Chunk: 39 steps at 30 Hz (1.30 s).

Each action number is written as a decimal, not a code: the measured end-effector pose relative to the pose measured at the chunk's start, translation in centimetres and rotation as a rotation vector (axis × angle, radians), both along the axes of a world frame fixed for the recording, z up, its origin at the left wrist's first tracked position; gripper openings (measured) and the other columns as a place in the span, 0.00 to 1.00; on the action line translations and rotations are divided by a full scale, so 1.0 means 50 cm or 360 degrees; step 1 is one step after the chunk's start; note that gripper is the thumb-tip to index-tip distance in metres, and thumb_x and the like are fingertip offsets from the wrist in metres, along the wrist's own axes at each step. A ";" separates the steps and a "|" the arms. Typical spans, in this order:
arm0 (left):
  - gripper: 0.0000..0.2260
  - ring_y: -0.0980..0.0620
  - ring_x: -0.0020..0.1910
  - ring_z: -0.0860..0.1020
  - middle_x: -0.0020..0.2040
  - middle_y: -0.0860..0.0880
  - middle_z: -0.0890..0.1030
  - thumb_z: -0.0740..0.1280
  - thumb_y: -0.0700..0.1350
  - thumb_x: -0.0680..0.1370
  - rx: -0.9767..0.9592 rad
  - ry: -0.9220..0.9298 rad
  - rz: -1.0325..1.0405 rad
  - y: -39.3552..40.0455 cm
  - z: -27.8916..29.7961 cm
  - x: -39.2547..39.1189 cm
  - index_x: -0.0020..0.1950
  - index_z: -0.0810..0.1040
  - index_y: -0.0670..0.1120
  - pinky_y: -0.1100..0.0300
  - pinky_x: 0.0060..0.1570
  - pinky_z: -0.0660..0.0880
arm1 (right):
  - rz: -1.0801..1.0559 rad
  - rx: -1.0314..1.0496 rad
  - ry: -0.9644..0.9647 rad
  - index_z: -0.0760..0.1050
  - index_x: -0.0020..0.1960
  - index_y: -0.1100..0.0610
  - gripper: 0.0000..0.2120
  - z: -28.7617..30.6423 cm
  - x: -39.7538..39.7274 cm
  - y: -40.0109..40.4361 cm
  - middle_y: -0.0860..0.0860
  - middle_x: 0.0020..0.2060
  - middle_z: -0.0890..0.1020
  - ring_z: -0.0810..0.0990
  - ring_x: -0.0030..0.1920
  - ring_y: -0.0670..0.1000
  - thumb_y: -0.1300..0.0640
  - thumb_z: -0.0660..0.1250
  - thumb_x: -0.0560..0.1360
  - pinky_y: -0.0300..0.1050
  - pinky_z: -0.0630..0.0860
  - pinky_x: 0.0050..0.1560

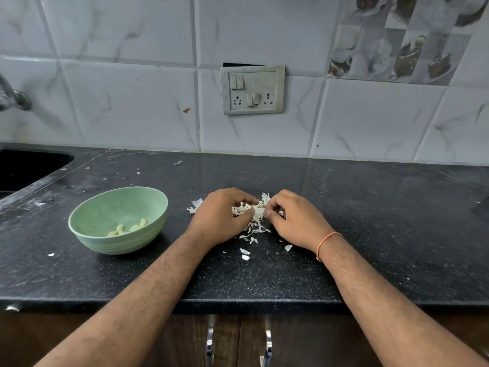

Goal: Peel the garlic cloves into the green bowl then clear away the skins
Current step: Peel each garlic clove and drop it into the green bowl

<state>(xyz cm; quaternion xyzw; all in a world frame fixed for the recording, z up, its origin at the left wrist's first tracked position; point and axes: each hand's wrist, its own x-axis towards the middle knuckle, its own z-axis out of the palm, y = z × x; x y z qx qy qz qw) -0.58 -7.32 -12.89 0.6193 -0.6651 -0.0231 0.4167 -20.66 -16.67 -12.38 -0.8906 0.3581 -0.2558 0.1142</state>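
Observation:
A green bowl (pixel 116 221) stands on the black counter at the left, with several peeled garlic cloves (pixel 127 228) in its bottom. To its right, both hands meet over a heap of white garlic skins (pixel 255 229). My left hand (pixel 222 218) and my right hand (pixel 293 221) pinch a pale garlic clove (pixel 258 212) between their fingertips, one from each side. The fingers hide most of the clove. Loose skins lie under and around both hands.
Scattered skin flakes (pixel 244 254) lie on the black granite counter (pixel 370 234), some near the back wall. A sink (pixel 23 168) is sunk into the far left. A switch and socket plate (pixel 252 90) sits on the tiled wall. Cabinet handles (pixel 210 343) show below the counter edge.

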 end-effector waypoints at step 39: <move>0.10 0.55 0.64 0.74 0.59 0.65 0.80 0.67 0.58 0.80 0.0220 -0.0157 0.0187 -0.014 -0.013 0.002 0.56 0.86 0.63 0.46 0.67 0.72 | -0.0142 -0.0016 0.0206 0.79 0.43 0.44 0.04 0.020 0.054 -0.013 0.40 0.42 0.78 0.79 0.45 0.44 0.45 0.70 0.74 0.44 0.75 0.44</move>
